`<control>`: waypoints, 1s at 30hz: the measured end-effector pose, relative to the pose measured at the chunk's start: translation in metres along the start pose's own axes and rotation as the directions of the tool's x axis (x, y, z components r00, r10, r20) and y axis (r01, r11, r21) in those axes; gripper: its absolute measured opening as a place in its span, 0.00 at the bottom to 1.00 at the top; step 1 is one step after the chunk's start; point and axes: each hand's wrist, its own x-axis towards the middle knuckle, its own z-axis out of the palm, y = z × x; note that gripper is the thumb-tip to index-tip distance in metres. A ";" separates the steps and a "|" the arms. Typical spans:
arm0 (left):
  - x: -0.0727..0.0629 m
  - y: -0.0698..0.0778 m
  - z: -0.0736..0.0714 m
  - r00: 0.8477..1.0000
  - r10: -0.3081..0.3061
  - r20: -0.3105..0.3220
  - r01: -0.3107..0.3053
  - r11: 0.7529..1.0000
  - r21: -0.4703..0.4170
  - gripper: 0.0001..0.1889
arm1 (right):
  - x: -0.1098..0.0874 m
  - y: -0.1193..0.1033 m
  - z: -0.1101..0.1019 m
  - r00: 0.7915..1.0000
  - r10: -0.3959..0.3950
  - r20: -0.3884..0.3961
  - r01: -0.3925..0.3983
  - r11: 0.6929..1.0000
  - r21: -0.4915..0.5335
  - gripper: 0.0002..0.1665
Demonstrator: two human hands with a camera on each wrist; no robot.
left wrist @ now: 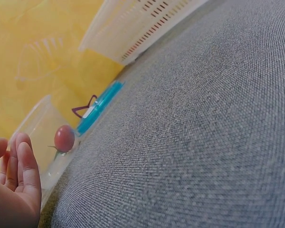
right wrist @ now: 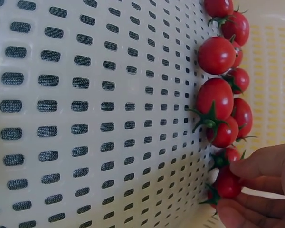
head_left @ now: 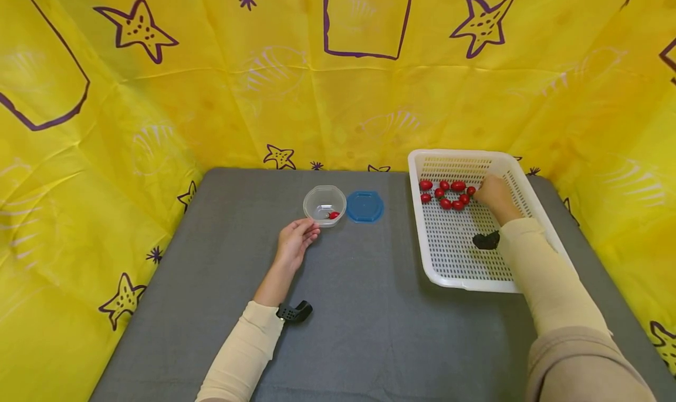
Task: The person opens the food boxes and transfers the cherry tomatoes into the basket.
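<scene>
A clear plastic bowl with one cherry tomato inside stands at the back middle of the table. At its near rim is my left hand, fingers fairly straight; the left wrist view shows that hand beside the bowl wall. Inside the white basket on the right, my right hand reaches to a group of red cherry tomatoes. Up close, my right hand pinches a cherry tomato between thumb and fingers, with other cherry tomatoes alongside.
A blue lid lies flat just right of the bowl. The grey table meets a yellow patterned cloth at the back and sides. Low slotted walls surround the basket floor.
</scene>
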 end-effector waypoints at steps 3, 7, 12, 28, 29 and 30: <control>-0.001 0.000 0.000 1.000 0.001 0.001 -0.001 1.000 0.000 0.02 | -0.002 -0.001 -0.001 1.000 0.027 -0.016 -0.027 0.999 0.025 0.08; -0.001 0.001 0.000 1.000 0.002 0.000 -0.002 1.000 -0.004 0.02 | -0.005 -0.001 -0.002 0.999 0.054 0.004 -0.054 0.997 0.052 0.11; -0.001 0.000 0.000 1.000 0.006 -0.001 -0.006 1.000 -0.009 0.03 | -0.003 0.004 0.004 0.997 0.053 0.064 -0.056 0.997 0.044 0.12; -0.001 0.000 0.001 1.000 -0.002 0.004 0.002 1.000 0.006 0.02 | 0.000 -0.005 -0.011 0.999 -0.001 0.051 -0.001 0.999 0.039 0.12; -0.001 0.000 0.001 1.000 -0.003 0.004 0.003 1.000 0.005 0.02 | 0.000 -0.008 -0.014 0.999 -0.009 0.046 0.007 0.999 0.039 0.13; -0.001 0.000 0.001 1.000 -0.003 0.003 0.003 1.000 0.003 0.02 | 0.000 -0.011 -0.017 0.999 -0.014 0.041 0.013 0.999 0.035 0.12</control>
